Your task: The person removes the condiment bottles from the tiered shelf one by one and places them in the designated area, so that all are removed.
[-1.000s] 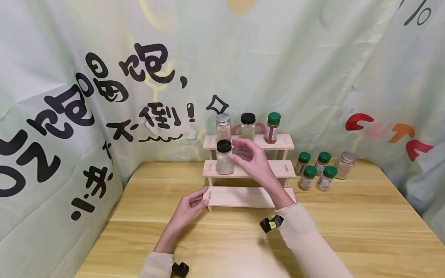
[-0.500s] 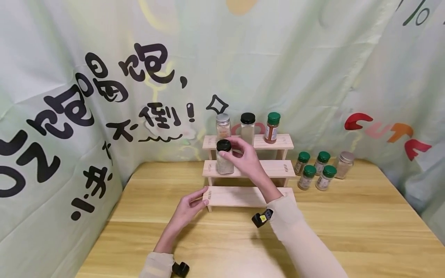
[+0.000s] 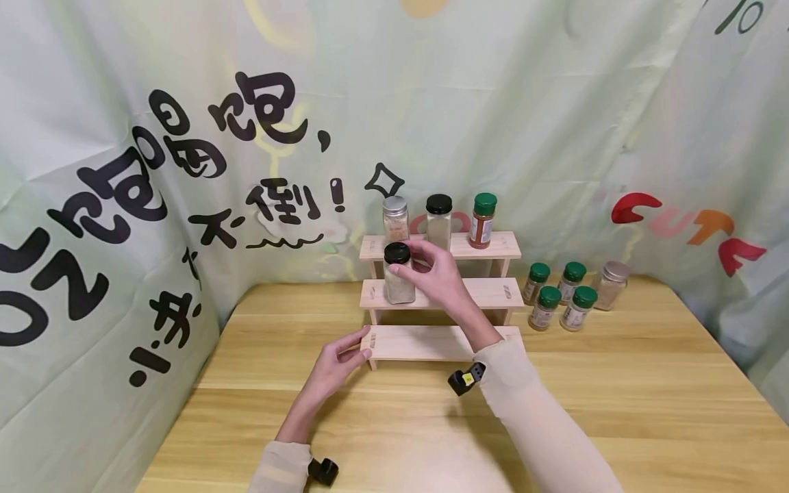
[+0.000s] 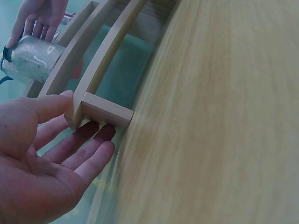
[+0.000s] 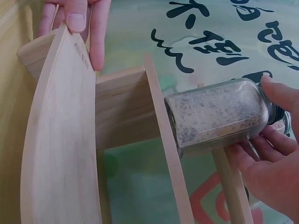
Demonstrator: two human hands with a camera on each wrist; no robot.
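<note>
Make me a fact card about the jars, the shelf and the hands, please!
Shelf: wooden, three steps
Top step: silver-lidded jar, black-lidded jar, green-lidded jar
Middle step: second black-lidded jar, left end
Right fingers: around that jar
Left fingers: holding the bottom step's left end
Table, right of shelf: four green-lidded jars, second silver-lidded jar

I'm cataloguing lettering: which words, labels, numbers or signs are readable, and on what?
"喝饱,": curtain, left
"不倒!": curtain, below that
"CUTE": curtain, right
Other curtain marks: unclear or cut off
Jar labels: too small
Held jar: none visible
</note>
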